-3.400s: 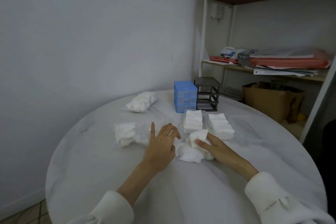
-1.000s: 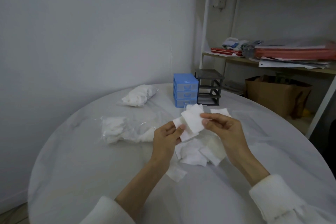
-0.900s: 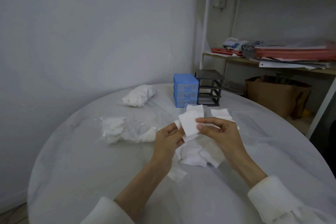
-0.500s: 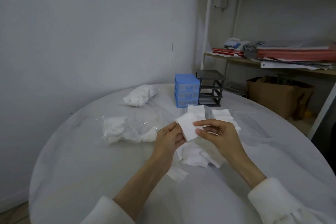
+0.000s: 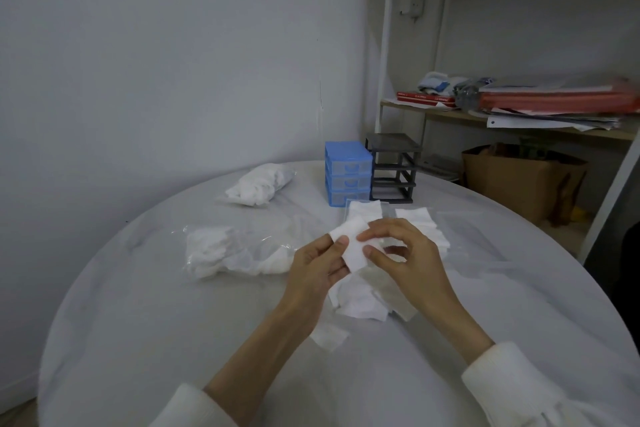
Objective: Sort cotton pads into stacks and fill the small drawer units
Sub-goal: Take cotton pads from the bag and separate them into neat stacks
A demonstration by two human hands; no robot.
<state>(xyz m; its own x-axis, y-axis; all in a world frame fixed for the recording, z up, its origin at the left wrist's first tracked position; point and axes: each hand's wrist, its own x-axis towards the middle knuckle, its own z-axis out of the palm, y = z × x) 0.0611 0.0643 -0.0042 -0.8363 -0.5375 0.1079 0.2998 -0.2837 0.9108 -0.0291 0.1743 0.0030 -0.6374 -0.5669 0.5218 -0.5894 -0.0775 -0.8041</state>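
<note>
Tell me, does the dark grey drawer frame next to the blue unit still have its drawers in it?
No, the dark grey frame beside the blue drawer unit shows only open, empty slots.

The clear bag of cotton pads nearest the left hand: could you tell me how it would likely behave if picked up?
The clear bag looks slack and crumpled, so it would probably sag. Its loose white filling suggests it is light. The glossy film may slip.

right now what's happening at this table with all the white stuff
A person is sorting cotton pads. Both the left hand and right hand pinch one square pad above a loose pile on the round table. Two neat stacks lie beyond; the blue drawer unit and dark frame stand behind.
</note>
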